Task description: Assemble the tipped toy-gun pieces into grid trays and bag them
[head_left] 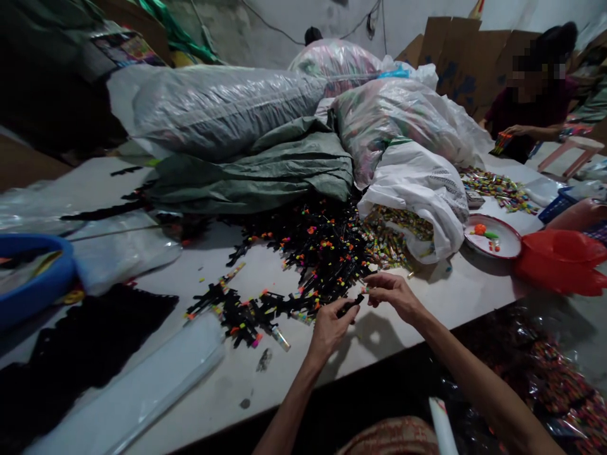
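Just above the front of the white table [227, 392], my left hand [327, 332] is closed round a slim black plastic piece [353, 304]. My right hand [396, 296] pinches a small coloured piece [364, 289] close to the black one's tip; its exact kind is too small to make out. Beyond my fingers lies a heap of black plastic pieces [327, 253] dotted with orange, yellow and pink bits. A smaller cluster of similar black pieces [246, 313] spreads to the left. Small patterned tubes [398, 230] spill from a white sack [422, 183].
Large stuffed bags [227, 101] and a dark green sheet [256, 174] fill the back. A blue basin [38, 272] and plastic sleeves [156, 379] lie left. Right are a plate [505, 237], a red bag [562, 259] and a seated person [531, 120].
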### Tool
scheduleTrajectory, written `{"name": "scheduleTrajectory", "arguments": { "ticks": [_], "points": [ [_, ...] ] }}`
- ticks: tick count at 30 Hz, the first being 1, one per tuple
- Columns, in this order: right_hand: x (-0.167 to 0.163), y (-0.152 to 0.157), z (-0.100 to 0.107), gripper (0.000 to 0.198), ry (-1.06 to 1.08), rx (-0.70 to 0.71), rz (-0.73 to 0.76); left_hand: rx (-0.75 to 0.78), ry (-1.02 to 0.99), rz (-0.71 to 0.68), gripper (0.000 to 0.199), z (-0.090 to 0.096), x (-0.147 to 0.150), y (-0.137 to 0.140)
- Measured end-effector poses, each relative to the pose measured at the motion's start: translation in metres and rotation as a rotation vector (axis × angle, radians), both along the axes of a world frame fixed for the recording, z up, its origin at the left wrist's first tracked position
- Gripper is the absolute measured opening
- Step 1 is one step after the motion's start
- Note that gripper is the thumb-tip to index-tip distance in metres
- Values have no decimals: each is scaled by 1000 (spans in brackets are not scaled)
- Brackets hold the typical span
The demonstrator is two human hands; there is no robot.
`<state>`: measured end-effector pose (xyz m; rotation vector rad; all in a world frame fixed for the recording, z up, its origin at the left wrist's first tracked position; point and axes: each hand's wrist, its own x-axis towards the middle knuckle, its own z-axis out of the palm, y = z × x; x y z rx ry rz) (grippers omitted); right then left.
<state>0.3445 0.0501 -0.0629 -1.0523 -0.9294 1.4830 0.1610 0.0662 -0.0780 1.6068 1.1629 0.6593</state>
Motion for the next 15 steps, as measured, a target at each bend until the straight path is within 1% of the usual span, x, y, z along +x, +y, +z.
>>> {"name": "scheduleTrajectory", "arguments": {
  "ticks": [3, 7, 11, 15],
  "points": [
    [0, -2, 5, 25, -57, 11, 55, 101, 68, 29, 25, -3, -7, -3],
    [1, -3, 5, 23, -152, 122, 141, 202, 111, 9, 27, -7, -14, -6],
    [0, -4, 2, 22, -196, 178, 192, 214, 166, -55, 25, 1, -17, -11],
    [-1, -6, 5, 24, -198, 185, 224, 251, 254, -102, 26, 11, -18, -15]
  ]
}}
